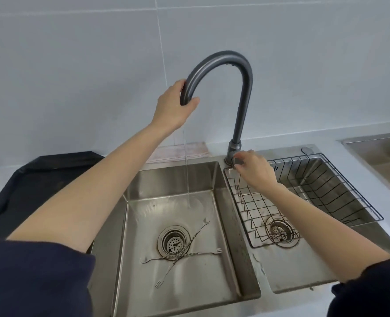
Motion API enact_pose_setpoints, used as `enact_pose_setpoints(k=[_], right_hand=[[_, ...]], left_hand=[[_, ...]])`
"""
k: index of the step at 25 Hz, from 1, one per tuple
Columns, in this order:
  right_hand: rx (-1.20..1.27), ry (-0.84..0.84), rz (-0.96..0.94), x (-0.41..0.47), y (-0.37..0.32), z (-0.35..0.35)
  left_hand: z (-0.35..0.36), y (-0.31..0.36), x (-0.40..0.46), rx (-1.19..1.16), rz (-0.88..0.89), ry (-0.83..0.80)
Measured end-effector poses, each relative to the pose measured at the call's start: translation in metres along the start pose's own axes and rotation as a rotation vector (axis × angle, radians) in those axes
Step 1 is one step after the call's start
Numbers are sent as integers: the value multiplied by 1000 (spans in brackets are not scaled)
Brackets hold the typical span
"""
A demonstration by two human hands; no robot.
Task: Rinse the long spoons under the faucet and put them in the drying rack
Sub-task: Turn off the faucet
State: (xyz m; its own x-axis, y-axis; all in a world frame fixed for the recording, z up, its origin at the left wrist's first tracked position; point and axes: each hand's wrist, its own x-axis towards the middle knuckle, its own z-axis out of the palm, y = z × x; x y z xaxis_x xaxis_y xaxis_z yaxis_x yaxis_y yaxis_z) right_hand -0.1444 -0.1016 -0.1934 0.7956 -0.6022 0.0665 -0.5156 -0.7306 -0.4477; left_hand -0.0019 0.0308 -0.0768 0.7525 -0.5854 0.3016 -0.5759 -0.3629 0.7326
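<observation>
1. My left hand [174, 104] is wrapped around the faucet [239, 88] spout, frame centre.
2. My right hand [254, 169] grasps the faucet's knob at its base.
3. Water falls into the left sink [212, 170].
4. Long spoons [185, 252] lie crossed by the drain, lower centre.
5. The drying rack [326, 179] sits over the right basin.

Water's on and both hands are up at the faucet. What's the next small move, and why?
Probably drop the left hand from the spout to pick up one long utensil. Water already runs into the left basin, and both crossed utensils lie unrinsed by its drain.
</observation>
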Motion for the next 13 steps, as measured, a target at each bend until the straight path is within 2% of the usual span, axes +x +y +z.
enact_pose_setpoints(k=[5, 13], right_hand=[[26, 21, -3, 22, 13, 4], [103, 33, 16, 41, 23, 0]], left_hand=[[14, -3, 16, -62, -6, 67], [11, -14, 24, 17, 54, 9]])
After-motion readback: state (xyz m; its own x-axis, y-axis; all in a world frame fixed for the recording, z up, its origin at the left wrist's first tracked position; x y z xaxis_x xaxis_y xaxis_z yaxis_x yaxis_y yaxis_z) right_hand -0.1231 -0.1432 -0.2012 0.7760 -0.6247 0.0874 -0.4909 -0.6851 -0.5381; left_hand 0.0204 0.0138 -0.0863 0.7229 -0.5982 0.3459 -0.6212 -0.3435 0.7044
